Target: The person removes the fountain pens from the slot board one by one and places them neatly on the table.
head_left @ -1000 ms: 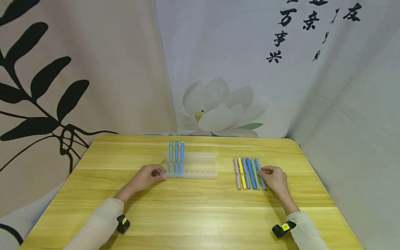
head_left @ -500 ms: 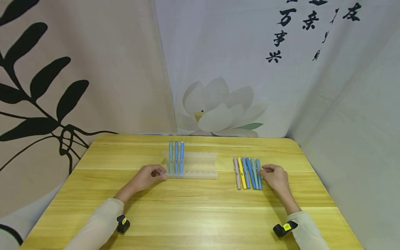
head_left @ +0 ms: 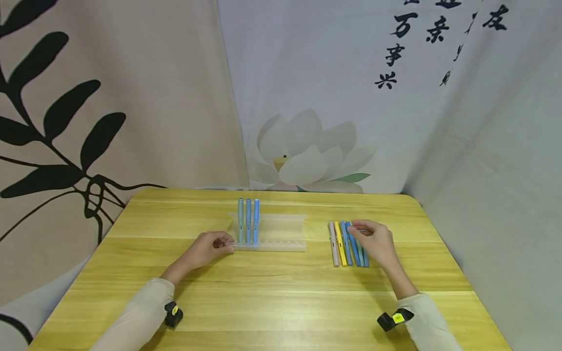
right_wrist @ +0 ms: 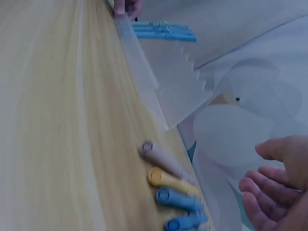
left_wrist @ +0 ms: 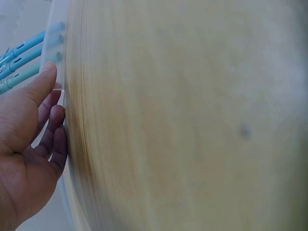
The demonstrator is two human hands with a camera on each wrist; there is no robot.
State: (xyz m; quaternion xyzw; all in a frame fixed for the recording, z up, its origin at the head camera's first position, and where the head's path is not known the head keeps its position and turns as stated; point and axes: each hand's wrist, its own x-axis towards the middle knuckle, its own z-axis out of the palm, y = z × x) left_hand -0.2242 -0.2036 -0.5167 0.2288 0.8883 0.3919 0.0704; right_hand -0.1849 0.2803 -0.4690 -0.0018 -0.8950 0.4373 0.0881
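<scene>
Pens, loose row (head_left: 347, 243): lie side by side on the right half of the wooden table (head_left: 272, 297), long axes running near to far. From left: pink pen (head_left: 333, 243), yellow pen (head_left: 339, 243), then blue ones, the right-hand members partly under the right hand. Right wrist view shows the near ends of the pink pen (right_wrist: 161, 156), yellow pen (right_wrist: 171, 180) and two blue pens.
Right hand (head_left: 373, 243): over the right end of the loose row, fingers bent, fingertips (head_left: 354, 227) at the far part of a blue pen (head_left: 351, 241). Cannot tell whether it pinches the pen or merely touches it. Right wrist view shows bent fingers (right_wrist: 269, 192) in the air with nothing plainly in them.
Pen rack (head_left: 281, 233): translucent plastic, toothed near edge, at table centre, left of the loose row and well apart from it.
Racked pens (head_left: 248, 220): three blue-toned pens stand leaning in the leftmost slots, close together.
Left hand (head_left: 206, 248): rests on the table at the rack's near left corner. Left wrist view: thumb (left_wrist: 41, 84) and finger pads lie against the rack's edge (left_wrist: 54, 57), fingers relaxed, not wrapped round anything.
Backdrop: printed cloths behind the table, black leaves at left, a lotus flower (head_left: 307, 153) at centre, black characters at upper right.
</scene>
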